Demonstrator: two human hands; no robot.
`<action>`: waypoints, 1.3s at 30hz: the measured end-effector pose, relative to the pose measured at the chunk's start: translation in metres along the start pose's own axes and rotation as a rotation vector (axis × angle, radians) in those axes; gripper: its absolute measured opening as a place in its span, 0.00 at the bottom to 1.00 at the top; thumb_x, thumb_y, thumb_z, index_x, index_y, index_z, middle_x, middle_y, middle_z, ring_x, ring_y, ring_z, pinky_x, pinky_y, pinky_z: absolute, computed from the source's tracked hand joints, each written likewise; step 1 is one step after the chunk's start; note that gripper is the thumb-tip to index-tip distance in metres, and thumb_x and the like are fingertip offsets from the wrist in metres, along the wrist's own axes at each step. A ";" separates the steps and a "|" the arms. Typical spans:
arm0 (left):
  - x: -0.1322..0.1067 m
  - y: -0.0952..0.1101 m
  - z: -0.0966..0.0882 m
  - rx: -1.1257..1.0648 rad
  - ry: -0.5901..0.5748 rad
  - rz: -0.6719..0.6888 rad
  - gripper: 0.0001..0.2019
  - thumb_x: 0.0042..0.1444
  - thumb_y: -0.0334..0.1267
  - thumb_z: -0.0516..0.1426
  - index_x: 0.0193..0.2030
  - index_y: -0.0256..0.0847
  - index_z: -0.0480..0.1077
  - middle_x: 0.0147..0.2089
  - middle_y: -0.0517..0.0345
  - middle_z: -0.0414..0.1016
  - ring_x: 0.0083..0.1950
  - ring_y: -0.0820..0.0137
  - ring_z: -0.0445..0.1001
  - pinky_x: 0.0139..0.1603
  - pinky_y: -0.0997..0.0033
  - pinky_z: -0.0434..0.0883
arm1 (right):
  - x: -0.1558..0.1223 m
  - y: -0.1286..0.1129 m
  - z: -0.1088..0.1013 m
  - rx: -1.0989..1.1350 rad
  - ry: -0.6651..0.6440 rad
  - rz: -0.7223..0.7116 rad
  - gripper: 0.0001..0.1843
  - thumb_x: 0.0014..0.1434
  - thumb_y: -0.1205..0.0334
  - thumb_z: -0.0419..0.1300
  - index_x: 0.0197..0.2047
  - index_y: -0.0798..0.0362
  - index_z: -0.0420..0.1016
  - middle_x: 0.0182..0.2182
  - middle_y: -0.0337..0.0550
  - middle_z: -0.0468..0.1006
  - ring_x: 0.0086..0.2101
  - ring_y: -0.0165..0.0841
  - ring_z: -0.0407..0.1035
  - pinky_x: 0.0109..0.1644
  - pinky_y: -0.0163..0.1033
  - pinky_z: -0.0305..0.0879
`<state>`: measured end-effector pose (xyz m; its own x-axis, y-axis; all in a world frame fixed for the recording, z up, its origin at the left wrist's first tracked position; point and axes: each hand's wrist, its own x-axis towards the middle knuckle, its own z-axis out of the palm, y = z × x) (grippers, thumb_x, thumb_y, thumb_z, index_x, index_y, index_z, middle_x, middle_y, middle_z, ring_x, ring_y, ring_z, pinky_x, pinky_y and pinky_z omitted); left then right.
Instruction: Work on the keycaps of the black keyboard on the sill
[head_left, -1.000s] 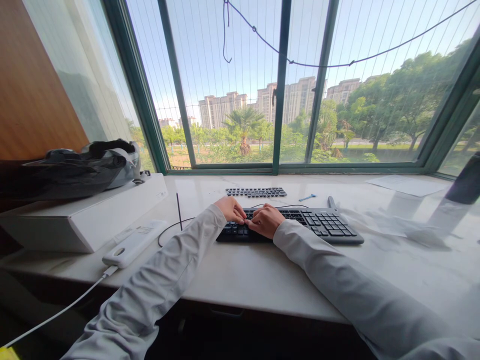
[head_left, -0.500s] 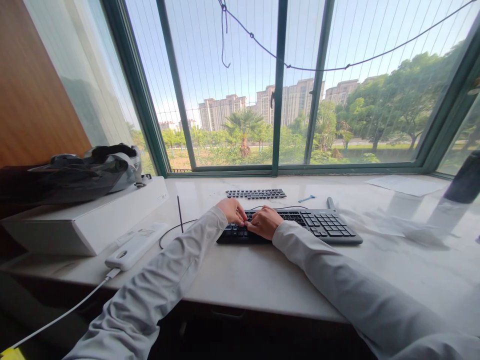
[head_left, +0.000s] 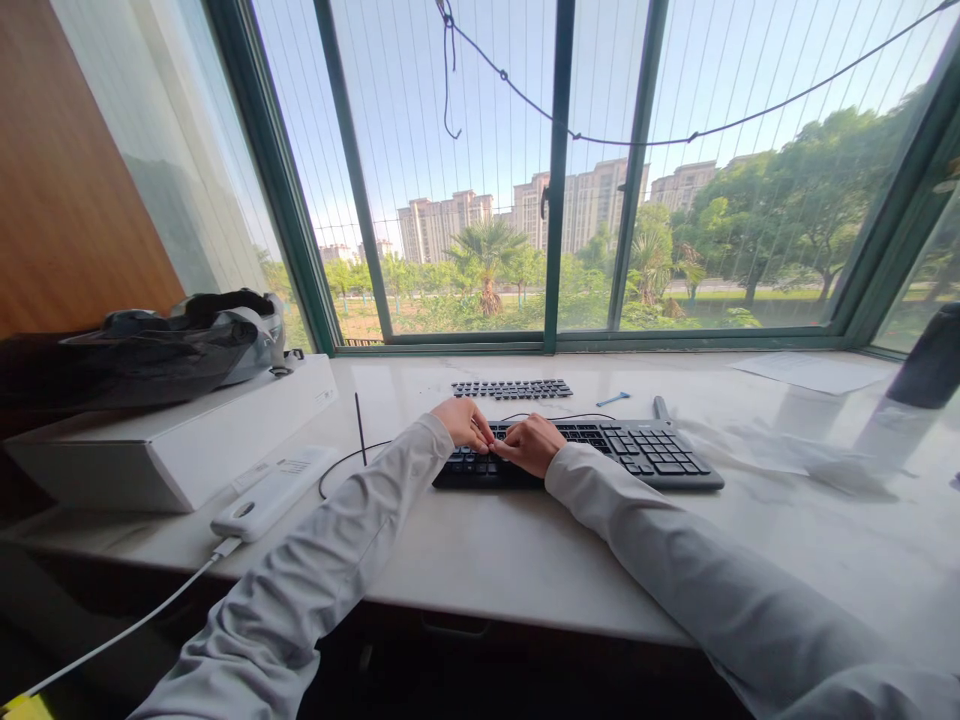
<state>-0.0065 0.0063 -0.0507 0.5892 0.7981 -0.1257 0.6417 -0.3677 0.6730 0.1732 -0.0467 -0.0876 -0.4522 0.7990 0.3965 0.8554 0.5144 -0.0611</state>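
A black keyboard (head_left: 660, 455) lies on the marble-patterned sill, its number pad showing on the right. Over its left half, my left hand (head_left: 466, 424) reaches down with the fingers pinched together. My right hand (head_left: 531, 445) is closed beside it, and the fingertips of both meet just above the keys. Whatever they pinch is too small to make out. Part of the keyboard's middle is hidden under the hands. Behind it, loose black keycaps (head_left: 511, 389) are laid out in rows. A small blue tool (head_left: 613, 398) lies to the right of these rows.
At the left, a white box (head_left: 172, 440) carries a dark bag (head_left: 150, 350). A white power strip (head_left: 274, 492) with a cable lies in front. A thin black rod (head_left: 360, 430) stands nearby. Crumpled clear plastic (head_left: 795, 455), paper (head_left: 810, 371) and a dark bottle (head_left: 930, 358) are at the right.
Both hands stay at the same spot on the keyboard; the right hand's fingers have shifted very slightly. Nothing else has visibly moved.
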 end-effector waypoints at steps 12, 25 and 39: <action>-0.001 0.002 0.003 0.035 0.037 0.032 0.12 0.33 0.29 0.67 0.31 0.38 0.79 0.28 0.58 0.81 0.39 0.64 0.80 0.42 0.73 0.75 | -0.001 -0.001 0.001 0.015 0.024 0.015 0.26 0.62 0.51 0.51 0.19 0.51 0.78 0.21 0.42 0.77 0.22 0.27 0.63 0.28 0.36 0.47; 0.002 -0.014 -0.002 -0.091 0.006 0.016 0.24 0.31 0.43 0.71 0.38 0.36 0.79 0.33 0.51 0.81 0.42 0.63 0.79 0.46 0.70 0.73 | -0.001 0.007 0.004 0.050 -0.006 0.032 0.27 0.63 0.47 0.50 0.22 0.51 0.80 0.22 0.40 0.77 0.23 0.26 0.63 0.29 0.35 0.48; 0.013 -0.021 -0.006 0.100 -0.009 -0.005 0.26 0.30 0.49 0.69 0.39 0.39 0.77 0.25 0.67 0.69 0.27 0.77 0.65 0.31 0.76 0.61 | -0.001 -0.004 0.000 -0.035 0.047 -0.165 0.23 0.61 0.57 0.54 0.17 0.54 0.75 0.22 0.42 0.79 0.26 0.28 0.67 0.45 0.40 0.50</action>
<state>-0.0149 0.0271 -0.0621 0.5898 0.7961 -0.1356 0.6901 -0.4097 0.5966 0.1703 -0.0491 -0.0881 -0.5756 0.6889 0.4406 0.7793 0.6253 0.0403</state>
